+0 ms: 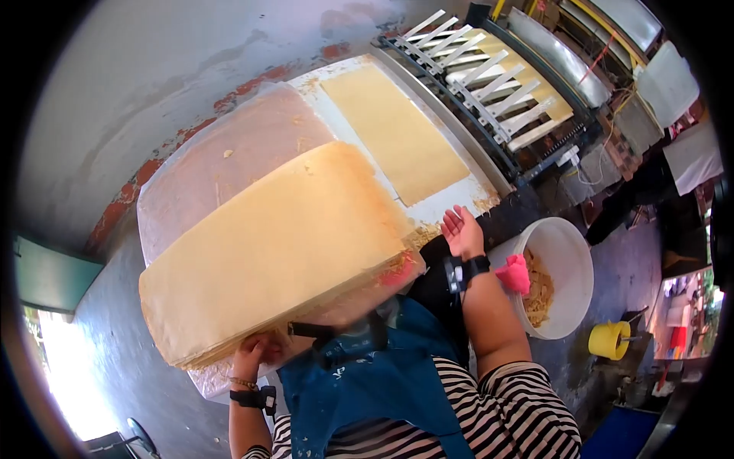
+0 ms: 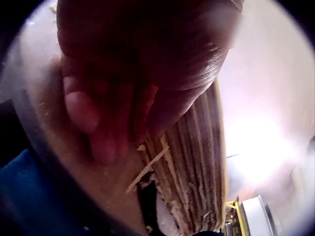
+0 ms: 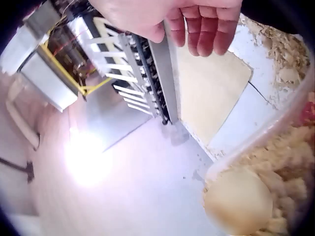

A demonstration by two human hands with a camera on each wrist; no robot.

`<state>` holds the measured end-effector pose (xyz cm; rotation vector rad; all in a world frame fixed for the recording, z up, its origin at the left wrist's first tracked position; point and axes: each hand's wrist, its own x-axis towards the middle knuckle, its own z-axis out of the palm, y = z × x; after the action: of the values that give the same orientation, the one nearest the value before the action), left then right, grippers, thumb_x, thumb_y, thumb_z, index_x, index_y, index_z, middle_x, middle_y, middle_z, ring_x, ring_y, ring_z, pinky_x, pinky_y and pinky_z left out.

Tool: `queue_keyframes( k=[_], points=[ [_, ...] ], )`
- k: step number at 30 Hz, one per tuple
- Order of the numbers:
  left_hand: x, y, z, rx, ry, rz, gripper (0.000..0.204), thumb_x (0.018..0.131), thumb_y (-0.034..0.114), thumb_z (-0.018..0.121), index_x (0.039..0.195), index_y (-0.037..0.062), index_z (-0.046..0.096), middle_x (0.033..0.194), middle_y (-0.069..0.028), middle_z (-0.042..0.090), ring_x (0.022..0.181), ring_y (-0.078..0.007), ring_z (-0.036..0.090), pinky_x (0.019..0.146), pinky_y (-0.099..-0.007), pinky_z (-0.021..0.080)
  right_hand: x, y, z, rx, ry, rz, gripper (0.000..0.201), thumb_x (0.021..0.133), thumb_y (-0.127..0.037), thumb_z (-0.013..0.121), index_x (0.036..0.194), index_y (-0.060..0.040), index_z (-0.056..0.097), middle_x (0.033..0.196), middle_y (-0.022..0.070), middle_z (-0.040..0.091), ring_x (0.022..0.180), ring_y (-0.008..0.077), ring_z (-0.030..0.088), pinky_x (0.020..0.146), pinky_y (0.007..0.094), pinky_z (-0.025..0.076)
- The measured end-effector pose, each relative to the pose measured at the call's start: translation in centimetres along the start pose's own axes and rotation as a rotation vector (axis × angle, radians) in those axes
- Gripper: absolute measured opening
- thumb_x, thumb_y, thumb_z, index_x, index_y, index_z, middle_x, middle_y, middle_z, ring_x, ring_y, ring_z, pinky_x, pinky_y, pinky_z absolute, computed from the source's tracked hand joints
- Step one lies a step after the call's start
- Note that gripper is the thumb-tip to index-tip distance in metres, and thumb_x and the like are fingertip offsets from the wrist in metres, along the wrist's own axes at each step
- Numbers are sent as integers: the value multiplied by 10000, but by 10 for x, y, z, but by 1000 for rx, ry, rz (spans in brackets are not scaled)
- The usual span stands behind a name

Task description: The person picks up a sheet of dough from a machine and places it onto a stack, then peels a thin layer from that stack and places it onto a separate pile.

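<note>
A thick stack of thin yellowish sheets (image 1: 267, 245) lies in front of the person, with ragged layered edges (image 2: 192, 162) showing in the left wrist view. Against the near left side of that stack is the left hand (image 1: 258, 348), its fingers loosely bent and its thumb close by the layers. The right hand (image 1: 462, 233) is held in the air to the right of the stack, palm up in the head view, fingers relaxed and holding nothing. Beyond it a single yellowish sheet (image 1: 397, 134) lies flat on a white surface (image 1: 325, 103).
At the back right stands a machine with a row of white slats (image 1: 489, 76). A white bucket (image 1: 577, 279) with pale scraps and a pink cloth (image 1: 514, 274) on its rim is at the right. A yellow pail (image 1: 608, 341) sits beyond. Clear plastic (image 1: 222, 161) covers the area behind the stack.
</note>
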<state>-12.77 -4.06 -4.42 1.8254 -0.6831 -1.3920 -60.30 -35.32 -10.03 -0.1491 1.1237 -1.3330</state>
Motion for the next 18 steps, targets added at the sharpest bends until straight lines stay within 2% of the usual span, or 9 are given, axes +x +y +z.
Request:
queue_keyframes(
  k=[1,4,7,10,11,14,15,16,18],
  points=[
    [3,-1,3,4,31,4,242,948,195,566,1024,-16,657,809,-118,711,677,-202,694,563,-276,530,19,-4,-4,23,-22,52,452,941,-398,567,1241,-64,512,1083,121,617,950,229,622,828,393,531],
    [11,-3,4,46,48,-74,243,943,188,572,996,-24,678,784,-114,710,628,-195,686,545,-282,541,68,-17,-7,93,24,184,580,937,-449,558,1333,-48,423,1200,169,561,1079,304,582,917,464,490],
    [19,-7,3,171,87,-26,240,938,179,571,967,-21,701,744,-115,705,572,-190,673,498,-278,532,118,-17,-9,45,92,142,704,939,-486,534,1428,-37,300,1337,221,454,1203,370,497,987,510,433],
    [24,-14,-1,361,30,145,238,928,173,580,967,-21,711,713,-116,700,537,-184,660,451,-271,515,157,-11,-14,-3,173,105,756,940,-503,522,1462,-27,252,1399,250,387,1259,382,445,1014,516,406],
    [25,-15,-3,292,50,61,235,924,177,586,958,-21,708,713,-118,700,529,-187,657,436,-273,507,167,-9,-16,-6,191,99,819,926,-527,532,1475,-12,208,1422,268,355,1250,394,453,985,519,431],
    [26,0,2,174,88,-160,232,912,192,600,928,-18,699,713,-123,700,509,-197,649,393,-283,485,197,-4,-22,-27,197,110,903,894,-564,558,1479,5,171,1369,266,407,1204,394,489,943,512,463],
    [30,-5,-1,196,87,-216,234,910,199,602,915,-16,695,712,-124,700,504,-202,648,382,-287,478,205,-3,-22,-23,197,106,969,862,-597,580,1478,16,150,1283,254,471,1108,383,547,894,502,492],
    [34,-11,-6,220,84,-272,237,908,207,604,901,-14,691,710,-125,700,499,-206,646,371,-291,471,211,-3,-20,-7,181,131,993,857,-603,586,1485,14,127,1299,258,458,1128,385,535,923,507,472],
    [36,-23,-11,211,85,-260,248,907,231,589,866,4,680,698,-126,696,482,-218,639,342,-303,456,216,-9,-18,26,151,177,1040,845,-614,597,1497,9,79,1331,268,433,1168,388,510,980,516,433]
  ],
)
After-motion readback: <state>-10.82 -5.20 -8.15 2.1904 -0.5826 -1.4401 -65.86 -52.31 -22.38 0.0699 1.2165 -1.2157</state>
